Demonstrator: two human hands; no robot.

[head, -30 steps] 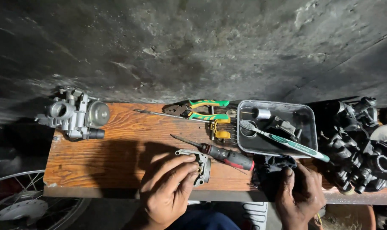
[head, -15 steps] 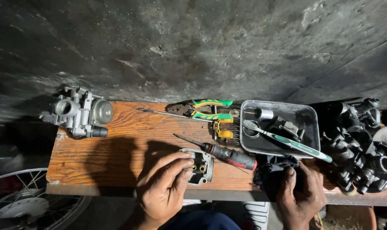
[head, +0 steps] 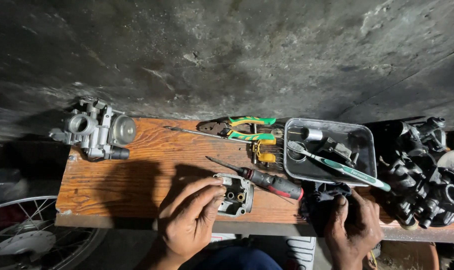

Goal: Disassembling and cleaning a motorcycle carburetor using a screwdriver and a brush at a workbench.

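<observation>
Light is falling from above and slightly behind the camera, and it is lighting the wooden board (head: 152,165) warmly while the corners are sinking into darkness. The grey wall (head: 227,55) is showing patchy, uneven brightness, dimmer toward the left and the far right. The left hand (head: 189,220) is casting a soft, broad shadow onto the board above it. Small glints are shining off the metal engine part (head: 98,131) and the rim of the clear tray (head: 332,125). The dark parts (head: 427,170) at the right are losing detail in shadow. The centre is staying sharp; the edges are softening and bending slightly.
</observation>
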